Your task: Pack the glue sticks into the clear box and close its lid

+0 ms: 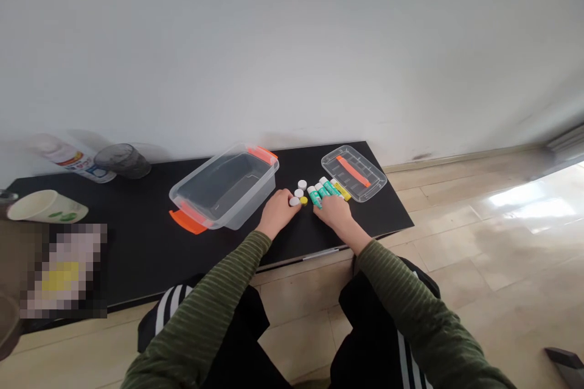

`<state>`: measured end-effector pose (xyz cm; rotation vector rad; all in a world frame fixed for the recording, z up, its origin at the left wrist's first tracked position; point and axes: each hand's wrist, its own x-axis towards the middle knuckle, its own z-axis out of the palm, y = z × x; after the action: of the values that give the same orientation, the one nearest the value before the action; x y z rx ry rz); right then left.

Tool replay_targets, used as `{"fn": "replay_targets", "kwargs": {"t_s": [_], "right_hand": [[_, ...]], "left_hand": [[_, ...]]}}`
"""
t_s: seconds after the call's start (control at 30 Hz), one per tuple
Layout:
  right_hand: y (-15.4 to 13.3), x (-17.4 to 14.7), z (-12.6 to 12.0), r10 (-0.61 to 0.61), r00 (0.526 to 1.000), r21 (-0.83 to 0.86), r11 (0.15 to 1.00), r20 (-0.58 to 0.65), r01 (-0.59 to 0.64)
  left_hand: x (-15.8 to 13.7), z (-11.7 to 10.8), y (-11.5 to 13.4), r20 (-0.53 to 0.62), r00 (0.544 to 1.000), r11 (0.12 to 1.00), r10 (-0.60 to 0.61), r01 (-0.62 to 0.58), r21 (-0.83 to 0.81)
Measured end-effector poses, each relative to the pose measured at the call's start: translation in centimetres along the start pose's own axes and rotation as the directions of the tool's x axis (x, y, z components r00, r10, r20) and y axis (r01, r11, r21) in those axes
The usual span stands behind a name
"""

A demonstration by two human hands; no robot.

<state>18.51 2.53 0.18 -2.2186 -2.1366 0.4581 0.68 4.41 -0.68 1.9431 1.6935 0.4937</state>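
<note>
On the black tabletop, my left hand is closed with its fingertips at a small round white cap. Close by are two more white caps and a yellow one; whether they top anything is hard to see. To their right, several green tubes with white ends, resembling glue sticks, lie side by side next to a yellow tube. My right hand curls over the near ends of the green tubes, and its fingertips are partly hidden.
A clear plastic box with orange latches stands open left of my hands. Its clear lid with an orange handle lies at right. Farther left are a paper cup, a dark glass and a white bottle. A wall backs the table.
</note>
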Motion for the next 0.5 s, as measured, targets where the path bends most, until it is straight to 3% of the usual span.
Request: {"fn": "replay_targets", "kwargs": {"t_s": [0.07, 0.1, 0.2, 0.23, 0.3, 0.4, 0.5], "right_hand": [[0.5, -0.2, -0.3, -0.015, 0.998, 0.028, 0.999, -0.057, 0.017], [0.7, -0.4, -0.4, -0.028, 0.995, 0.046, 0.998, -0.095, 0.033], [1.5, -1.3, -0.6, -0.090, 0.976, 0.118, 0.986, -0.196, 0.115], [1.7, -1.7, -0.7, -0.113, 0.969, 0.144, 0.979, -0.218, 0.147], [1.8, -2.7, -0.7, -0.158, 0.955, 0.192, 0.959, -0.252, 0.209], [1.4, -4.1, -0.7, -0.217, 0.933, 0.231, 0.929, -0.288, 0.288], [0.7, -5.0, -0.7, -0.258, 0.927, 0.240, 0.915, -0.271, 0.325]], "left_hand": [[0.2, -0.8, -0.2, 0.006, 0.998, 0.961, -0.064, 0.063, -0.271], [0.2, -1.2, -0.2, 0.032, 0.994, 0.890, -0.101, 0.105, -0.444], [-0.1, -2.0, 0.0, 0.168, 0.971, 0.479, -0.170, 0.230, -0.847], [-0.3, -2.2, 0.1, 0.208, 0.963, 0.345, -0.172, 0.257, -0.903], [-0.8, -2.6, 0.3, 0.258, 0.952, 0.171, -0.162, 0.285, -0.943], [-1.4, -3.0, 0.5, 0.281, 0.950, 0.054, -0.140, 0.290, -0.955], [-1.8, -3.0, 0.5, 0.273, 0.956, 0.030, -0.104, 0.278, -0.960]]}}
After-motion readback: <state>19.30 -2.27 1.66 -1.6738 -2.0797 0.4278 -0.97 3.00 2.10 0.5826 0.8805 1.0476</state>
